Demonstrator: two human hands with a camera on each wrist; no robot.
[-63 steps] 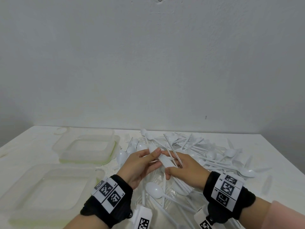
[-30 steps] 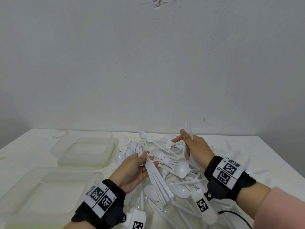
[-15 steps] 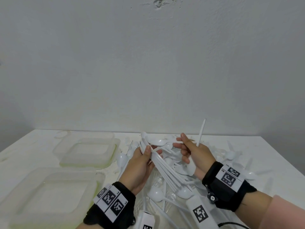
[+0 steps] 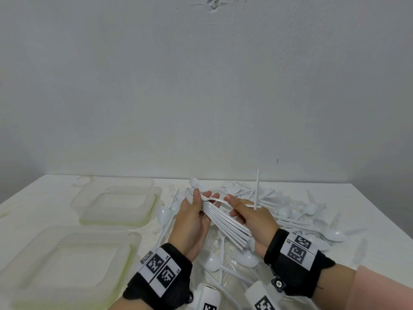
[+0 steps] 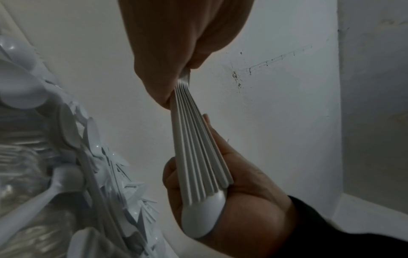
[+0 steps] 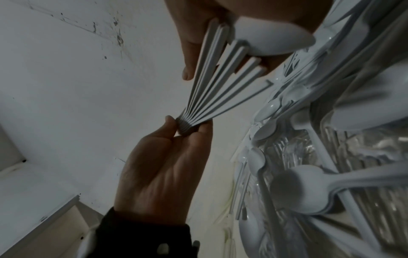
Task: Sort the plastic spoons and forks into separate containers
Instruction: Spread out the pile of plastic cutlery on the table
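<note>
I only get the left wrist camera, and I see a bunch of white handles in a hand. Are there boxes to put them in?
Observer: Yes. The head view shows a far container and a near container, both clear, on the table left of the pile.
Operator: Is anything in them?
Observer: No, both look empty.
Operator: Which way does the right hand's spoon point?
Observer: The right hand holds its spoon with the handle pointing up, beside the bundle that the left hand pinches.
</note>
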